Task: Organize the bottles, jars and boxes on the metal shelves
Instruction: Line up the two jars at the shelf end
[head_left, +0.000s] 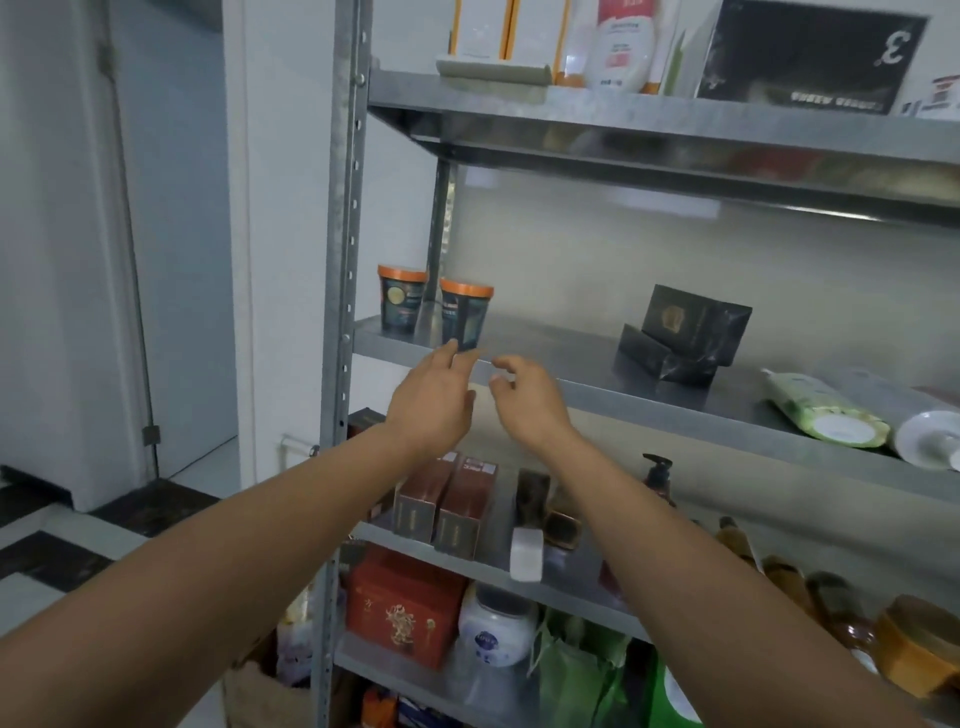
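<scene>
Two dark jars with orange lids stand at the left end of the middle metal shelf (571, 374), one (400, 296) behind the other (465, 312). My left hand (434, 397) reaches up with straight fingers, its tips just below the nearer jar at the shelf's front edge, holding nothing. My right hand (524, 395) hovers beside it with loosely curled fingers, empty. Two black boxes (685, 332) sit mid-shelf. A green-white tube (823, 410) and a white tube (930, 439) lie at the right.
The top shelf (675, 111) carries white-orange boxes, a white bottle and a black box. The lower shelf holds brown boxes (447, 506), a pump bottle (660, 475) and amber bottles. Below are a red box (402, 613) and a white jar (496, 629). A steel upright (345, 260) stands left.
</scene>
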